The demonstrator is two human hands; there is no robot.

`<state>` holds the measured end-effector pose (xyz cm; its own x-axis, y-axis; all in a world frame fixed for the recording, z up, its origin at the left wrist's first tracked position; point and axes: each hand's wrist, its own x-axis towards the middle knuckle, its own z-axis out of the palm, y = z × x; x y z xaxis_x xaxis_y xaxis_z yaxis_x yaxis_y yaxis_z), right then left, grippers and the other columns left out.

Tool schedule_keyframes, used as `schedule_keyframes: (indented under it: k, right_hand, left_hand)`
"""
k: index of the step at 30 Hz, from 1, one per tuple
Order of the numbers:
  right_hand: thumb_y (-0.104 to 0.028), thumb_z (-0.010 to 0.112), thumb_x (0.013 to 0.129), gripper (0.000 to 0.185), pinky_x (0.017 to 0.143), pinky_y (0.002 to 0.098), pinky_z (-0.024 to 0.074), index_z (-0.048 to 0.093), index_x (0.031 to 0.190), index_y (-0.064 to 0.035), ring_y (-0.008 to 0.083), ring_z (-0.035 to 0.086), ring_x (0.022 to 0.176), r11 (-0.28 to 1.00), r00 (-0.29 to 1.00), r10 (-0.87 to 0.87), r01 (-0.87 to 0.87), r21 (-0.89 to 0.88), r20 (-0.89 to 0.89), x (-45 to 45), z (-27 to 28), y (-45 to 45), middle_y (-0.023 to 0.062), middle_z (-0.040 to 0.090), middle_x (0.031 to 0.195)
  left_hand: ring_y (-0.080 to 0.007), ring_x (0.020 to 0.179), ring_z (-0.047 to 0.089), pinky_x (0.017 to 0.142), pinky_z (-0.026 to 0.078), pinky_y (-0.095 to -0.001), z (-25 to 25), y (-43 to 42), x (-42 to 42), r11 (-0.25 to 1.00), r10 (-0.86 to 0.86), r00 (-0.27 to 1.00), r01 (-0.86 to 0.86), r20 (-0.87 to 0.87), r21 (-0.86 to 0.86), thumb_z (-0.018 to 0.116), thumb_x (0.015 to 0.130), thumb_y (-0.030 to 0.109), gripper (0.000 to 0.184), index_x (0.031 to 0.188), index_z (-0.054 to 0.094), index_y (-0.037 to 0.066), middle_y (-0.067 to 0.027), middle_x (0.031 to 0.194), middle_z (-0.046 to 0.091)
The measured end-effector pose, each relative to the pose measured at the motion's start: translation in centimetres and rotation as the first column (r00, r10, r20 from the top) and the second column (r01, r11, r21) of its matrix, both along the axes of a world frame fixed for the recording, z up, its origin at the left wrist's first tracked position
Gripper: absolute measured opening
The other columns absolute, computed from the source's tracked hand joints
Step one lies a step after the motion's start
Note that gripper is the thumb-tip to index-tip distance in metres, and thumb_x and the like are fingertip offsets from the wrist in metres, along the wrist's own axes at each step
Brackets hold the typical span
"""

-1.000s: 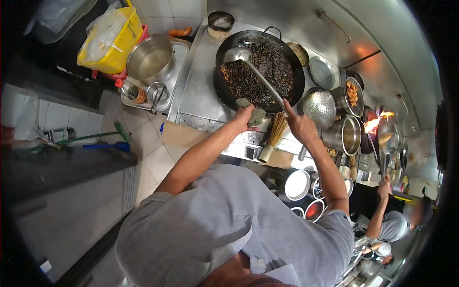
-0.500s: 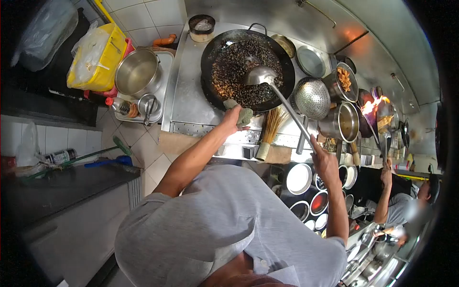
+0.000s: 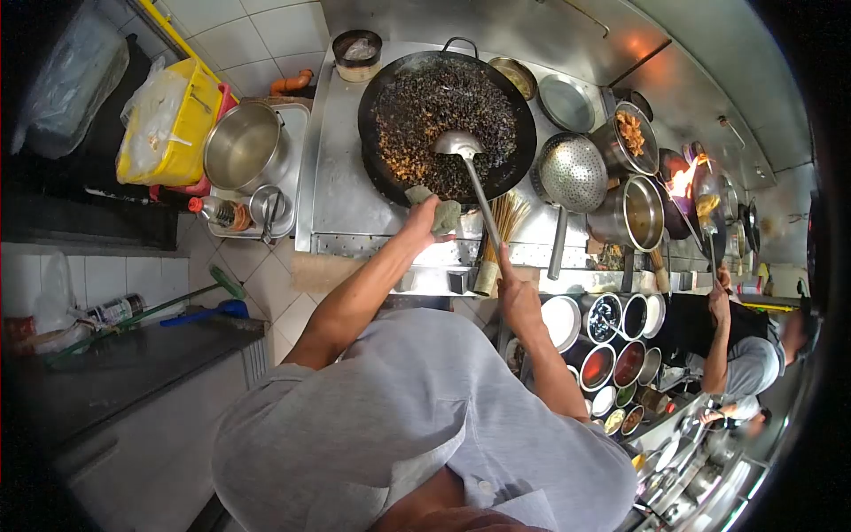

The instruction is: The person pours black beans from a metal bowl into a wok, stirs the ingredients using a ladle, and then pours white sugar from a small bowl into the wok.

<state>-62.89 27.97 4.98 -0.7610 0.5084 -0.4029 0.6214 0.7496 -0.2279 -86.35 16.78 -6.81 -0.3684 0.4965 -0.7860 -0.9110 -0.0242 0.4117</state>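
Observation:
A large black wok [image 3: 367, 129] sits on the steel stove. Inside it lies a mass of dark brown, crumbly bits [image 3: 443, 97], more golden toward the lower left. With a folded grey-green cloth [image 3: 447, 218], my left hand [image 3: 422, 227] grips the wok's near rim. My right hand [image 3: 521, 303] is closed around the long handle of a steel ladle [image 3: 459, 143], whose bowl rests among the bits near the wok's middle. Beside the handle, a bamboo wok brush [image 3: 503, 226] leans against the stove front.
To the right are a perforated strainer [image 3: 574, 173], a steel pot [image 3: 640, 213] and a bowl of fried pieces [image 3: 631, 135]. Flames [image 3: 684, 180] rise where a co-worker [image 3: 740, 346] cooks. Seasoning bowls [image 3: 598, 363] stand near my right arm. A big pot [image 3: 244, 151] sits on a left-hand tray.
My right hand has drawn the ladle left and toward me, its handle now steeper. The bits are spread differently, with more golden ones showing. My left hand keeps its hold on the rim.

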Motion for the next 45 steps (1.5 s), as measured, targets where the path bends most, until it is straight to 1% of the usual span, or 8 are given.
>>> schedule_keyframes:
  k: [3,17,23,26,28,32,42,45]
  right_hand:
    - [-0.008,0.061,0.099,0.071,0.070,0.0447,0.0518,0.032,0.161,-0.0283,0.0350,0.068,0.071,0.973,0.886,0.015,-0.120,-0.197,-0.464,0.5,0.6,2.2,0.0252,0.070,0.084]
    - [-0.013,0.064,0.094,0.084,0.079,0.0549,0.0515,0.016,0.162,-0.0102,0.0497,0.067,0.086,0.973,0.968,-0.015,-0.043,-0.227,-0.251,-0.2,-7.3,2.7,0.0326,0.069,0.088]
    - [-0.021,0.068,0.095,0.085,0.084,0.0446,0.0541,0.018,0.163,-0.0086,0.0424,0.068,0.095,0.933,0.906,-0.176,0.029,-0.358,-0.385,2.0,-5.0,1.5,0.0317,0.067,0.103]
    - [-0.028,0.069,0.097,0.083,0.081,0.0471,0.0542,0.022,0.162,-0.0068,0.0408,0.068,0.089,0.913,0.793,-0.368,0.210,-0.350,-0.485,4.3,-5.1,0.5,0.0266,0.065,0.112]
    - [-0.025,0.069,0.096,0.081,0.079,0.0417,0.0549,0.025,0.160,-0.0036,0.0318,0.065,0.082,0.888,0.687,-0.458,0.318,-0.333,-0.564,6.4,-4.2,-0.1,0.0206,0.063,0.108]
    - [-0.020,0.071,0.095,0.073,0.081,0.0401,0.0546,0.035,0.156,-0.0025,0.0286,0.066,0.088,0.803,0.516,-0.554,0.538,-0.256,-0.653,10.9,-3.6,-3.8,0.0208,0.063,0.109]
    - [-0.022,0.066,0.099,0.034,0.076,0.0354,0.0549,0.063,0.127,-0.0026,0.0229,0.066,0.085,0.196,-0.062,-0.762,0.927,-0.321,-0.645,21.6,-8.0,-24.1,0.0143,0.064,0.100]
    - [-0.027,0.061,0.102,0.025,0.057,0.0294,0.0536,0.066,0.110,-0.0045,0.0114,0.063,0.069,-0.237,-0.672,-0.672,0.594,-0.769,-0.312,24.3,-6.9,-29.3,0.0037,0.062,0.083]
  left_hand:
    - [-0.0266,0.101,0.061,0.091,0.052,-0.0645,0.7,-0.7,0.3,1.000,-0.002,1.000,0.002,-0.007,-0.014,0.053,0.100,0.042,0.033,0.122,0.060,0.018,-0.0053,0.115,0.064]
    - [-0.0259,0.116,0.058,0.091,0.049,-0.0670,-0.3,-4.6,0.2,0.991,0.005,0.998,-0.013,0.066,0.133,0.058,0.098,0.047,0.038,0.126,0.063,0.021,-0.0032,0.125,0.064]
    - [-0.0264,0.101,0.066,0.083,0.056,-0.0512,-5.9,-13.2,2.7,0.994,-0.103,0.942,0.110,-0.318,0.002,0.062,0.095,0.041,0.045,0.129,0.062,0.012,-0.0069,0.113,0.068]
    - [-0.0326,0.092,0.069,0.085,0.055,-0.0497,-5.6,-16.9,4.3,0.857,-0.472,0.622,0.160,-0.625,-0.490,0.067,0.090,0.036,0.050,0.128,0.061,0.004,-0.0119,0.108,0.070]
    - [-0.0392,0.108,0.064,0.096,0.050,-0.0552,-7.2,-18.8,5.3,0.329,-0.939,0.107,0.005,-0.327,-0.944,0.071,0.085,0.034,0.058,0.131,0.058,0.001,-0.0195,0.119,0.066]
    - [-0.0469,0.133,0.042,0.108,0.038,-0.0576,-9.1,-20.5,7.1,0.321,-0.937,0.118,-0.073,-0.328,-0.944,0.073,0.078,0.032,0.069,0.134,0.052,-0.005,-0.0292,0.136,0.052]
    - [-0.0432,0.119,0.060,0.103,0.046,-0.0484,-12.9,-21.7,0.7,0.643,-0.713,-0.229,0.164,-0.663,-0.748,0.074,0.084,0.020,0.055,0.128,0.056,-0.010,-0.0263,0.126,0.064]
    - [-0.0425,0.128,0.054,0.109,0.041,-0.0501,-12.9,-21.3,-0.7,0.478,-0.770,-0.286,0.332,-0.570,-0.813,0.070,0.091,0.028,0.059,0.134,0.053,-0.008,-0.0278,0.137,0.056]
